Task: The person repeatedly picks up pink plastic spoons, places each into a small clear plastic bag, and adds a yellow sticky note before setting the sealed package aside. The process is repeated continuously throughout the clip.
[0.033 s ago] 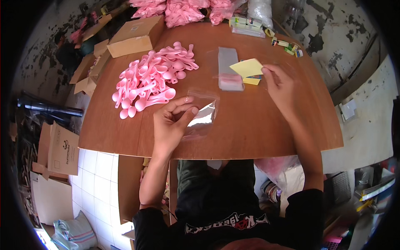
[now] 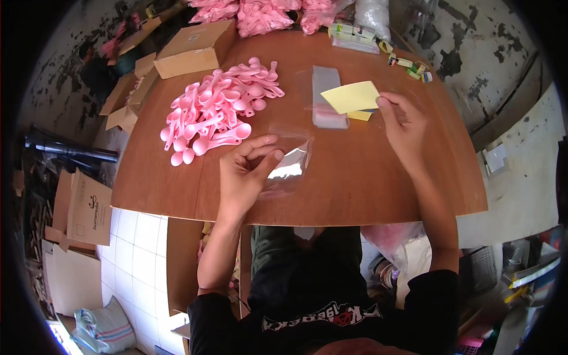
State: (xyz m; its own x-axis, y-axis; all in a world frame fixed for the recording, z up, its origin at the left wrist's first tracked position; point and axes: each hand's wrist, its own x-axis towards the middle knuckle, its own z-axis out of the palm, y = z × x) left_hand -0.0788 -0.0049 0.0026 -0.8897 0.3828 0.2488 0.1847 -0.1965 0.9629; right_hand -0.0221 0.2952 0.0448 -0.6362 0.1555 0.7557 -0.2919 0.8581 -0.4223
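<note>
My left hand (image 2: 245,174) pinches a clear plastic bag (image 2: 288,165) lying on the brown wooden table (image 2: 367,183), thumb and fingers at its left edge. My right hand (image 2: 402,121) holds a yellow paper card (image 2: 352,96) by its right corner, lifted just above a stack of clear bags (image 2: 327,94). A second yellow card (image 2: 360,116) lies beneath it. A heap of pink plastic spoons (image 2: 216,115) sits to the left of both hands, a short way from my left fingers.
A closed cardboard box (image 2: 195,48) stands at the table's far left. More pink spoons in bags (image 2: 260,15) and small coloured packets (image 2: 408,64) line the far edge. Flattened cartons (image 2: 86,207) lean on the floor at the left. Tiled floor shows below the table.
</note>
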